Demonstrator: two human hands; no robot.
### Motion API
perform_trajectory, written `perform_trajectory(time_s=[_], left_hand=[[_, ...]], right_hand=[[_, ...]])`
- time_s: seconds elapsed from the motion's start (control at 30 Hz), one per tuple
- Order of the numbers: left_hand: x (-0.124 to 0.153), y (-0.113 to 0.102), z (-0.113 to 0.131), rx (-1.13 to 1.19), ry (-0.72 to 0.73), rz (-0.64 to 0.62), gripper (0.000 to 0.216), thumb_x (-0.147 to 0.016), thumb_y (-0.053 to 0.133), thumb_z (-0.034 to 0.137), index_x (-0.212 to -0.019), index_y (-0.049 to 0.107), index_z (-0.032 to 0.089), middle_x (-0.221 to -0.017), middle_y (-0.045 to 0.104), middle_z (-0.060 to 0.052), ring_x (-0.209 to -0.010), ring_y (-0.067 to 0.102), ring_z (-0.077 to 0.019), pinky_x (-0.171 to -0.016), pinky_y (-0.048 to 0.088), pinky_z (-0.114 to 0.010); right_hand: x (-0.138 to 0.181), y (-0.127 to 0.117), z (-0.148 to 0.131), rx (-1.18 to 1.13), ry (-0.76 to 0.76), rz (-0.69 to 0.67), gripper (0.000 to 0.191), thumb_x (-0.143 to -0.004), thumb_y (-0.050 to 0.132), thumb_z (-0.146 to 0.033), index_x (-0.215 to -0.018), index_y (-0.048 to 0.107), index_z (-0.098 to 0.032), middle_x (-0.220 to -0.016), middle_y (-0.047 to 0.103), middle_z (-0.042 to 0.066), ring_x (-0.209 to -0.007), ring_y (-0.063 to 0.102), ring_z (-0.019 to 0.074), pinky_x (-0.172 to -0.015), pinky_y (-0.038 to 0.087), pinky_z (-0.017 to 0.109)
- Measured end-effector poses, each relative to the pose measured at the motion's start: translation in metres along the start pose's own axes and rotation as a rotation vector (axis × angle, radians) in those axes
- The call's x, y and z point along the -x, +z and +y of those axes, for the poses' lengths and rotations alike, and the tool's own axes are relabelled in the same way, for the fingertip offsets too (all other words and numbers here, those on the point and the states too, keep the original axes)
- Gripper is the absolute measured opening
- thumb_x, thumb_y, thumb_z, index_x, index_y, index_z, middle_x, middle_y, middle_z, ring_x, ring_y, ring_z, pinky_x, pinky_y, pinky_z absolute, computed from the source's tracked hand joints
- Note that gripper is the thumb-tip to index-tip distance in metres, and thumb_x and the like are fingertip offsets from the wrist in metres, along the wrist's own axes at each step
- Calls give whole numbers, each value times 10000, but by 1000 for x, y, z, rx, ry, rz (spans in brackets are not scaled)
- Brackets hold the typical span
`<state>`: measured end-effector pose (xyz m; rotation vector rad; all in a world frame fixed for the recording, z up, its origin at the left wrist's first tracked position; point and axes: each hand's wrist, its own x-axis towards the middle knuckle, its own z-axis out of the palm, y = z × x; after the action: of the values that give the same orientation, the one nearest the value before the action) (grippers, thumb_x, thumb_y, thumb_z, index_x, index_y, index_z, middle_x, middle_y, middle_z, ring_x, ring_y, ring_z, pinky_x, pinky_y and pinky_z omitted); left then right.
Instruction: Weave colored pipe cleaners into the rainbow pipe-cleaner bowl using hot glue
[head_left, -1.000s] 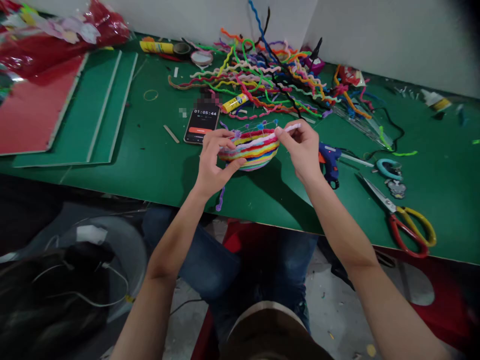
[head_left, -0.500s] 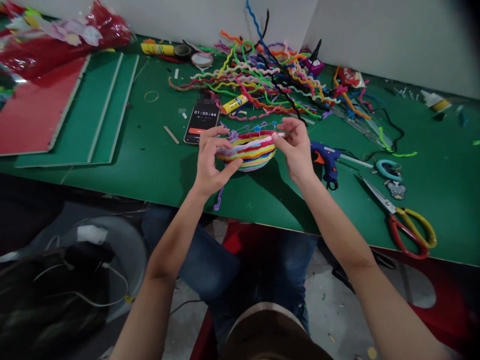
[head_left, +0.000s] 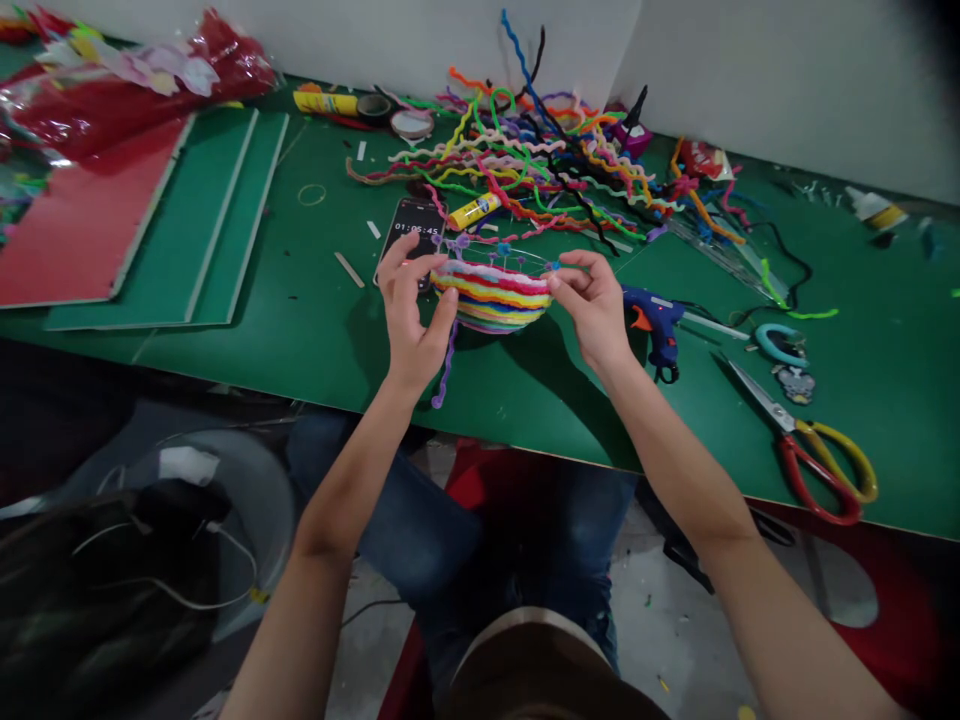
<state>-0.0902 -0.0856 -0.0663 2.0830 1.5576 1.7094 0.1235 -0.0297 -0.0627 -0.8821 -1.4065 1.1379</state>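
Between my hands is a small bowl-shaped basket [head_left: 495, 298] wound from striped pipe cleaners in red, yellow, white, blue and green. Thin wires with purple and blue fuzzy knots stand up around its rim. A purple pipe cleaner end [head_left: 445, 375] hangs from its left side. My left hand [head_left: 414, 305] grips the left edge, thumb in front and fingers behind and above. The right rim is pinched between thumb and fingers of my right hand [head_left: 592, 305]. A phone [head_left: 409, 225] showing a running timer lies behind the left hand, partly covered by it.
A heap of loose pipe cleaners [head_left: 525, 150] spreads along the back, with a yellow glue stick [head_left: 474, 211] at its front. To the right lie a blue glue gun [head_left: 654, 325] and open-handled scissors [head_left: 799, 440]. Green and red boards [head_left: 90, 220] are stacked at left.
The basket has turned and tilted, so more of its striped side and the wires faces me. My left hand has shifted slightly left; the right hand keeps its pinch on the rim.
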Motion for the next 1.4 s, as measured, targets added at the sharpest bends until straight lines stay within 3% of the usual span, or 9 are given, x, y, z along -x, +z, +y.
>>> perform_trajectory(time_s=[0.27,0.67,0.83,0.93,1.03,1.1,1.17,1.3,1.4], left_hand=[[1,0,13,-184,171,70,305,-912,453,486,-1033,631,270,-1246,541,-68,-1289,418,-263,-1095,339,-471],[2,-1,10,-139,4,61,286,-929,418,475,-888,601,259,-1313,456,-50,-1354,303,-268,-1158,186,-533],[1,2,8,-148,28,63,292,-929,429,463,-862,610,244,-1267,473,-63,-1326,338,-262,-1119,268,-509],[1,2,10,-236,82,156,231,-917,480,415,-930,635,245,-1236,501,-86,-1267,413,-259,-1044,356,-471],[7,1,13,-347,263,240,219,-864,580,379,-1036,638,256,-916,621,-64,-919,595,-213,-830,436,-387],[13,1,16,-387,385,119,243,-845,612,393,-1041,652,255,-637,594,-5,-620,570,-157,-652,391,-321],[17,4,20,-408,365,-52,275,-864,584,428,-1050,667,243,-520,566,12,-494,522,-132,-554,307,-298],[19,9,24,-446,151,-177,338,-924,475,449,-1098,667,231,-552,623,-14,-503,546,-133,-538,274,-295],[18,10,25,-488,102,-200,359,-937,445,450,-1115,663,228,-588,645,-23,-507,539,-136,-544,271,-293]], right_hand=[[15,14,-16,20,-17,35,357,-747,716,-440,-976,498,-275,-806,660,-57,-749,651,105,-702,537,266],[22,15,-20,181,-123,-76,300,-844,605,-440,-1050,469,-269,-837,665,-23,-807,655,142,-736,543,319],[21,14,-12,343,-214,-72,285,-877,553,-427,-1091,449,-270,-803,639,-29,-752,625,139,-748,533,340],[22,18,-10,350,-249,-22,287,-885,532,-454,-1077,417,-274,-776,601,-34,-742,606,141,-761,526,348],[26,25,-11,340,-252,68,279,-893,511,-476,-1052,385,-285,-799,582,-21,-772,605,155,-801,513,373],[30,30,-11,329,-260,95,265,-901,501,-467,-1046,374,-287,-819,577,-16,-778,609,157,-821,506,385],[34,34,-10,327,-293,104,236,-907,502,-438,-1031,377,-281,-846,577,-12,-781,615,150,-813,510,379],[39,39,-6,390,-346,128,165,-911,513,-369,-989,409,-268,-902,580,5,-839,627,145,-774,535,352],[41,39,-4,411,-365,131,157,-912,514,-338,-1011,413,-270,-890,586,2,-851,637,146,-771,547,354]])
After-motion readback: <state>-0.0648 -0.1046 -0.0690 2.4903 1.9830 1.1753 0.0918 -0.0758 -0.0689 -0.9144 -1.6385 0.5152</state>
